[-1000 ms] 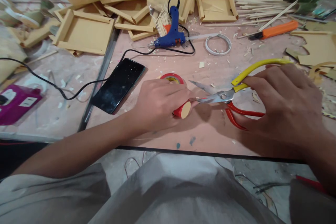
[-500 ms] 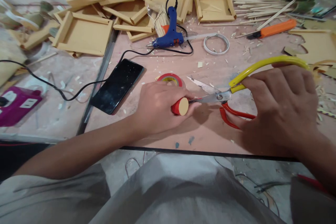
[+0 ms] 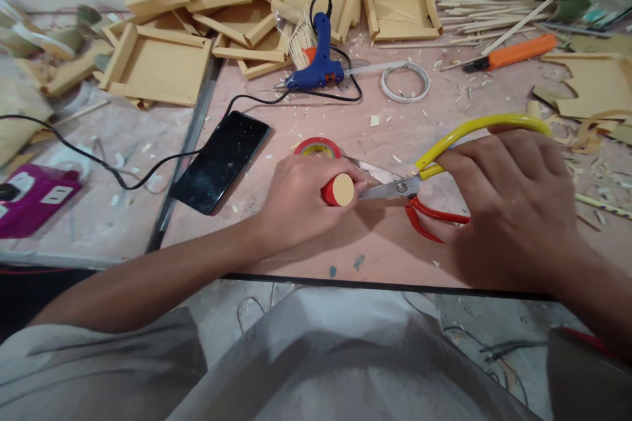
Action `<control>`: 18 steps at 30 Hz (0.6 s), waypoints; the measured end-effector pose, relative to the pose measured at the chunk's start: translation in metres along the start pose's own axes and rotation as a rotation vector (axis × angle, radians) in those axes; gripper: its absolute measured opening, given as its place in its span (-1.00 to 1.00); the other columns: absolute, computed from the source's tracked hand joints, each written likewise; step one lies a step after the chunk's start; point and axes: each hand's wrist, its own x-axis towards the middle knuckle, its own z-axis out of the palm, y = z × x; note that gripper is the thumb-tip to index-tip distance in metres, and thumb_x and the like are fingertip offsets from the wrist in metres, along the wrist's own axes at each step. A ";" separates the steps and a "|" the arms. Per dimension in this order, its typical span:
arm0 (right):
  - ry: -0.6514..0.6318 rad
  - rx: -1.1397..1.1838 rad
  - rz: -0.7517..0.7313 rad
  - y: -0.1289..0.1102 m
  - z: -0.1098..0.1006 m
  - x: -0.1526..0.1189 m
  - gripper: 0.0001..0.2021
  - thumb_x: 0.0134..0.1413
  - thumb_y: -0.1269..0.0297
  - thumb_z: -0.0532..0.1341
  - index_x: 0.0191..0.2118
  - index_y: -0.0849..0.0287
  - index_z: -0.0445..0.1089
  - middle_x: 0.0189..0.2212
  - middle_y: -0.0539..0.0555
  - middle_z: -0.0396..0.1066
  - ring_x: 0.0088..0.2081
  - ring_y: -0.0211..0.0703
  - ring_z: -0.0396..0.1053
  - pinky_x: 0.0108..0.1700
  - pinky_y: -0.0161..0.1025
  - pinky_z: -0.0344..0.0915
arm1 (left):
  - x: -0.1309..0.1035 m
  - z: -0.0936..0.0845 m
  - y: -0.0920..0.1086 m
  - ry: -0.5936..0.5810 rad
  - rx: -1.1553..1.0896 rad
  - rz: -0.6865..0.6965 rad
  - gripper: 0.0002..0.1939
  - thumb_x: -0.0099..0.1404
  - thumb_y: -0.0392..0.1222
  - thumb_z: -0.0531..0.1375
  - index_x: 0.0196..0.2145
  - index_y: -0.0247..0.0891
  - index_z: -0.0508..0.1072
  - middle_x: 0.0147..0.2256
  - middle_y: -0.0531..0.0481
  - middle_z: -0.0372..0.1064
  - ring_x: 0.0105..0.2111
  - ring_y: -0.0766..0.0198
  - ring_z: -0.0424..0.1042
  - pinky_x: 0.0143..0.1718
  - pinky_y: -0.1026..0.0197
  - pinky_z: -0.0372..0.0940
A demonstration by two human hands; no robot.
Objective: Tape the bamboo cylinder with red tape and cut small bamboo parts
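Markings inside the red tape roll [image 3: 320,143] are too small to read. Near the front edge of the bench [image 3: 382,255], the left hand [image 3: 301,194] curls its fingers around a red cylinder [image 3: 340,190], pale end protruding; the right hand [image 3: 513,194] grips scissors [image 3: 402,186], blades parted, beside those fingers.

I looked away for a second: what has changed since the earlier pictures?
The scissors, in the right hand, have shifted left, closer to the left hand, blades still open. The red-wrapped piece in that left hand has shifted slightly forward. Nothing was taken up or let go. The phone and glue gun stayed put.
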 end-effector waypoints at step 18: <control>-0.415 -0.102 0.761 0.140 0.042 -0.024 -0.25 0.04 -0.58 0.24 -0.20 0.10 0.62 -0.43 0.26 0.50 -0.31 0.21 0.43 -0.30 0.00 0.15 | 0.009 0.007 -0.007 0.155 -0.470 -0.291 -0.67 0.32 -0.05 0.49 -0.44 -0.25 0.51 -0.45 0.05 0.54 -0.42 0.33 0.47 -0.36 0.28 0.36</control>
